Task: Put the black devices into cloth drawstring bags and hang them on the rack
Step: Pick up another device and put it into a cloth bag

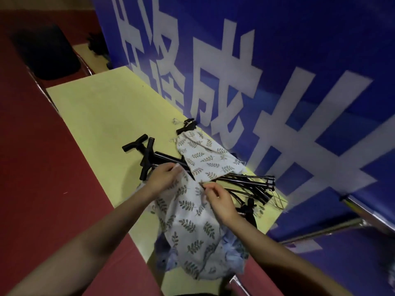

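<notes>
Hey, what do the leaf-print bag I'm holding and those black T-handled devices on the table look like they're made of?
Leaf-print bag: looks like soft woven cloth, matte, probably cotton; it folds and crumples where the left hand and right hand pinch it. Black T-handled devices: handles seem matte plastic or rubber; the shafts catch glints, so likely painted metal, though blur leaves it open.

Hands: 2, left hand [163, 178] and right hand [220, 202]
Leaf-print bags: 2, held bag [188, 223] and filled bag [210, 162]
Bare T-handled black devices: at least 2 [147, 154]; tangled, exact count unclear
Desk: 1 [96, 107]
</notes>
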A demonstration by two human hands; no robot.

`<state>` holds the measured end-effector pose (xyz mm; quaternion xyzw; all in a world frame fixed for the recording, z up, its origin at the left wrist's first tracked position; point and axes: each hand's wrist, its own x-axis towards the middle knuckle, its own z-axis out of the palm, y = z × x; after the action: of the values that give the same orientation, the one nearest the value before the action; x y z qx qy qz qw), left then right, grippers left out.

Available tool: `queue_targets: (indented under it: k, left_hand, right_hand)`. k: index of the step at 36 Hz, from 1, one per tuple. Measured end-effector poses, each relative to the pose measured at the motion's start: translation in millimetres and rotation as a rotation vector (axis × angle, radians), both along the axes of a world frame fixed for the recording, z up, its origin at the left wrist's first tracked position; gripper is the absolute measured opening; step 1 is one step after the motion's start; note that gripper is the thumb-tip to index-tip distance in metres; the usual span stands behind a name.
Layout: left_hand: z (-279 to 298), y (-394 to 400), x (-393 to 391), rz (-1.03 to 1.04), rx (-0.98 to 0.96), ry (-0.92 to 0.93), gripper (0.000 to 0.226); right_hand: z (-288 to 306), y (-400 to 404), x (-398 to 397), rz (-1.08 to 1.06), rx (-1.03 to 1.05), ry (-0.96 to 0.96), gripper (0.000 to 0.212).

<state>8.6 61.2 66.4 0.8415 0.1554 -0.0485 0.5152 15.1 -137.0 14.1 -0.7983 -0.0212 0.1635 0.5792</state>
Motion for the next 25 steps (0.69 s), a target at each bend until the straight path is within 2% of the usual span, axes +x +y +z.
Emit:
queue_targets:
  k: [3,6,11,15,17,20,22,25]
  left_hand:
    - [34,-18,-6,0.024,-0.223,-0.052,0.021]
    - [47,-34,-16,0.026,-0.403,-0.023,0.025]
    - [23,-51,-38,0.026,-0.449,0.056,0.027]
    - [9,-68,-50,0.129,-0.555,0.052,0.022]
    - [10,-76,-52,0.204,-0.662,0.045,0.030]
    - [16,-81,-53,0.265,-0.730,0.044,0.039]
    - [19,-80,-53,0.269,-0.708,0.043,0.039]
    - [20,-73,-52,0.226,-0.487,-0.021,0.032]
  right_hand:
    - [19,2,-9,-0.105,0.199,0.163,0.018]
    - [39,5,-13,-0.143,0.330,0.306,0.031]
    - [51,11,-28,-0.098,0.403,0.329,0.044]
    - [47,10,-41,-0.173,0.391,0.313,0.033]
    - [46,6,-41,-0.227,0.413,0.342,0.018]
    - [46,2,-39,-0.230,0.448,0.396,0.011]
    - [47,0,-38,-0.223,0.463,0.392,0.015]
    - [52,-4,-35,-0.228,0.516,0.390,0.012]
